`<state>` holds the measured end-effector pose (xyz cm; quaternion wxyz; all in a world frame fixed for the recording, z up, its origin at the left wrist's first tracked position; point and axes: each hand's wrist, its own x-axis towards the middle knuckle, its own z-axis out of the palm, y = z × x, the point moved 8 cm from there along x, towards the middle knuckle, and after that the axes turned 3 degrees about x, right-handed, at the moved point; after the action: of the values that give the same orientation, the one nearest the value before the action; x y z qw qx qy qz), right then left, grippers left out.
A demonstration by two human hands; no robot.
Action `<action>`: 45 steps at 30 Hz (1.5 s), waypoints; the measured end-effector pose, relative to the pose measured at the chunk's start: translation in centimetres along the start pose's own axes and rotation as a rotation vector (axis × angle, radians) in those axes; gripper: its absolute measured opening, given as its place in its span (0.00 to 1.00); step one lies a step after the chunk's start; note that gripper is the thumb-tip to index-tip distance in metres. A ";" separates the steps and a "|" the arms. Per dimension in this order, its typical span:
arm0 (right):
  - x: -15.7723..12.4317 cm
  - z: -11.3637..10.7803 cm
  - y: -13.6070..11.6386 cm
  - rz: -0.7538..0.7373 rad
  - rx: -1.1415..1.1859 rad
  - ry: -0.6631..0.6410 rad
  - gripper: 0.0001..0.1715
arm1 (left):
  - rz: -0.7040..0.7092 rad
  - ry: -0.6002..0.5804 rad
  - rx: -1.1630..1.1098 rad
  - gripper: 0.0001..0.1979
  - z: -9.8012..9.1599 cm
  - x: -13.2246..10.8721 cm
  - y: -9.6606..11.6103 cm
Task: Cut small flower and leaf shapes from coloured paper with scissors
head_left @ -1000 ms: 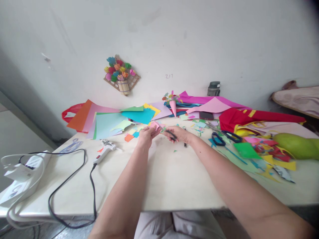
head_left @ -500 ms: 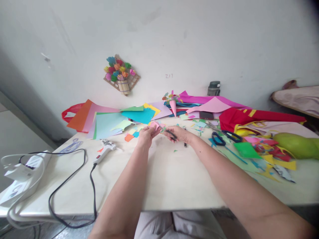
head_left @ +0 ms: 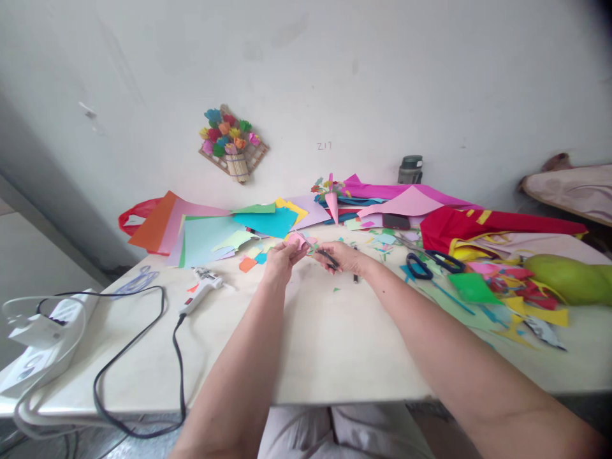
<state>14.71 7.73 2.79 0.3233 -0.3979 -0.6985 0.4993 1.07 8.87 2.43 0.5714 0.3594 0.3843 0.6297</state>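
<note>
A power strip (head_left: 38, 331) sits at the table's (head_left: 315, 344) left edge; a glue gun (head_left: 199, 294) lies beside loose sheets (head_left: 210, 233); the left hand (head_left: 280, 258) pinches a pink scrap (head_left: 297, 240) above mid-table; small scissors (head_left: 321, 250) meet it, gripped firmly in the right hand (head_left: 347, 258); 1 blue-handled pair (head_left: 433, 262) lies further right, near a green gourd (head_left: 567, 279).

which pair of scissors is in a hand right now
The small black-handled scissors, gripped in the right hand beside the pink paper. The blue-handled scissors lie loose on the table, farther right.
</note>
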 end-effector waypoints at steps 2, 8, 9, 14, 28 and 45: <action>0.0 0.1 -0.1 -0.011 0.006 -0.009 0.14 | -0.004 0.006 -0.002 0.06 0.0 0.0 0.0; 0.2 0.3 0.1 -0.020 0.016 -0.027 0.15 | -0.013 0.015 -0.005 0.03 0.1 -0.2 0.1; 0.2 0.3 0.1 -0.026 0.013 -0.028 0.15 | -0.014 0.018 -0.003 0.03 0.1 -0.3 0.0; 0.1 0.3 -0.1 -0.027 0.011 -0.022 0.15 | -0.019 0.029 -0.003 0.03 0.1 -0.3 0.0; 0.3 0.5 0.3 -0.037 0.041 -0.020 0.15 | -0.022 0.070 -0.015 0.03 0.1 -0.5 -0.1; 0.1 0.7 -0.2 -0.053 0.031 0.029 0.18 | -0.004 0.043 -0.013 0.04 0.2 -0.3 -0.5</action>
<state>14.04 7.52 2.79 0.3526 -0.3814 -0.6963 0.4954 1.52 8.62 2.04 0.5664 0.3415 0.3932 0.6387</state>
